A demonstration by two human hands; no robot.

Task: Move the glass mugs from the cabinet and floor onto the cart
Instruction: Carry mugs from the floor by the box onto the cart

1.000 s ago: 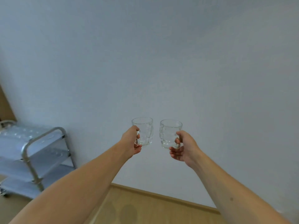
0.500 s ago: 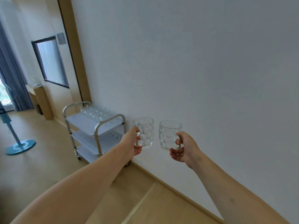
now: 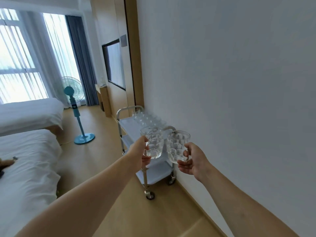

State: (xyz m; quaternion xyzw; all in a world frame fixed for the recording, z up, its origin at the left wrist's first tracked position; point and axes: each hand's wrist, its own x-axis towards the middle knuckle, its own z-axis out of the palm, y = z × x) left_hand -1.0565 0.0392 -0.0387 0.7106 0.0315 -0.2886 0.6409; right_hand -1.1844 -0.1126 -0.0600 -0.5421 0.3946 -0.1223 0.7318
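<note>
I carry one glass mug (image 3: pixel 152 144) by its handle in my left hand (image 3: pixel 138 152) and another mug (image 3: pixel 177 146) in my right hand (image 3: pixel 193 159), upright and apart so they don't clink, toward the cart (image 3: pixel 127 124), whose top shelf seems already lined with mugs.

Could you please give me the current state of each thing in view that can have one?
Left hand: grips left mug's handle.
Right hand: grips right mug's handle.
Left mug: upright, empty, held.
Right mug: upright, empty, held.
Cart: against wall, glasses on top shelf.
Fan: upright.
</note>
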